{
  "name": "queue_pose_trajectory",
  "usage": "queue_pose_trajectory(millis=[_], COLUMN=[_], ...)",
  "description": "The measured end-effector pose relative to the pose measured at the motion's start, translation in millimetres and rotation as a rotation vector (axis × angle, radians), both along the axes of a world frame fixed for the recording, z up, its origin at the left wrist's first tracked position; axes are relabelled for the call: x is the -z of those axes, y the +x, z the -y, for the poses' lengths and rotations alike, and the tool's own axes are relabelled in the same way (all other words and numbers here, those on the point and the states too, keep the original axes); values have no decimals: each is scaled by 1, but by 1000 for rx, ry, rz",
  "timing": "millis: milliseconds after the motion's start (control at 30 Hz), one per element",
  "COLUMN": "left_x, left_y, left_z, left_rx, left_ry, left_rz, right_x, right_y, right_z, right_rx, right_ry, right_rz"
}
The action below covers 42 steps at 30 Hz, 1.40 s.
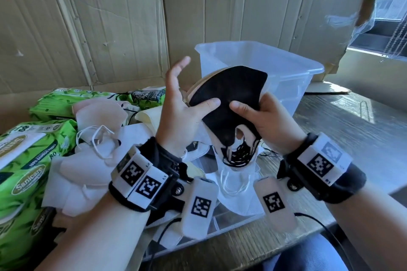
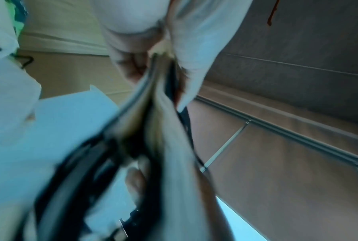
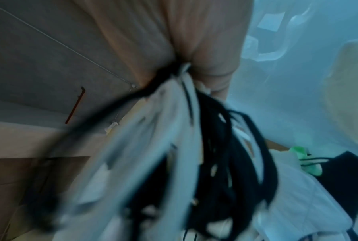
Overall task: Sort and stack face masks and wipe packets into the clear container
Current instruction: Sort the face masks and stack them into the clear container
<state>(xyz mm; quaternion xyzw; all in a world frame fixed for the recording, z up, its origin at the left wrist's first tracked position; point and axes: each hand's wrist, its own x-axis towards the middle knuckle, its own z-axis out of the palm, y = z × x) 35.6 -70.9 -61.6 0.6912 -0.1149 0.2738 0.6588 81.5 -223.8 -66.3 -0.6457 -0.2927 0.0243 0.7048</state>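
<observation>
Nearest the body: a low clear tray or lid (image 1: 231,222) at the table edge, with loose white masks (image 1: 233,185) lying on it, ear loops trailing. Not yet tidied.

Just beyond, held above the table: a bundle of folded masks (image 1: 229,99), black one on top, beige and white edges showing underneath, black ear loops hanging in a tangle below. Right hand (image 1: 262,123) grips the bundle at its lower right, thumb across the black face and fingers curled behind. Left hand (image 1: 182,114) pinches the left side with the thumb on the front; its other fingers are spread and lifted. Both wrist views are blurred; they show only the layered edges clamped between digits.

Left of the hands: a heap of white and cream masks (image 1: 92,152), unsorted. Further left, green wipe packets (image 1: 24,160) and more behind (image 1: 66,103), all outside the container.

Far: the clear container (image 1: 293,81), upright beside cardboard sheets (image 1: 88,24). The bundle hides part of the interior; what shows appears bare.

Judgement: early stage. One mask stack gathered and apparently about to go in; the remaining masks and every wipe packet are left.
</observation>
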Motion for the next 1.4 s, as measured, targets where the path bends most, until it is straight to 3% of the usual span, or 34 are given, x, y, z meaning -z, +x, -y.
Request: queue_pose_trajectory(millis=[167,267,367,467,533,633,767,800,867,933,1000,1133,1267,1400], left_x=[-11,-14,-14,-17,-17,-15,-17,-18,-20,-20,-20,-21,-21,-21], left_y=[-8,-11,-7,-2,-2,-2,-1,-1,-2,-1,-1,0,1,1], left_z=[-13,-14,-22,-32,-30,-30,-36,-37,-39,-41,-42,-44,-46,-48], left_rx=[255,296,122,-16,-52,-71,-102,-115,-139,-158,-189,-205,-192,-191], left_ry=[373,401,292,169,182,259,338,330,300,285,303,298,275,265], left_rz=[24,-73,-92,-54,-31,-49,-85,-78,-60,-52,-55,-52,-58,-64], right_x=[-12,-16,-15,-12,-8,4,14,16,22,30,36,42,42,43], right_y=[6,6,5,10,8,3,15,17,17,14,9,12,26,35], right_z=[16,22,27,35,34,30,35,35,35,29,18,-2,-8,-5], right_rx=[-112,-180,-91,90,93,21,108,144,153,16,-158,-213,-144,-73], right_ry=[-152,-221,-319,-37,64,-99,47,-54,-623,-1251,-1547,-1672,-1555,-1627], right_rz=[19,13,21,-40,-82,-94,-278,-279,-91,156,196,205,197,233])
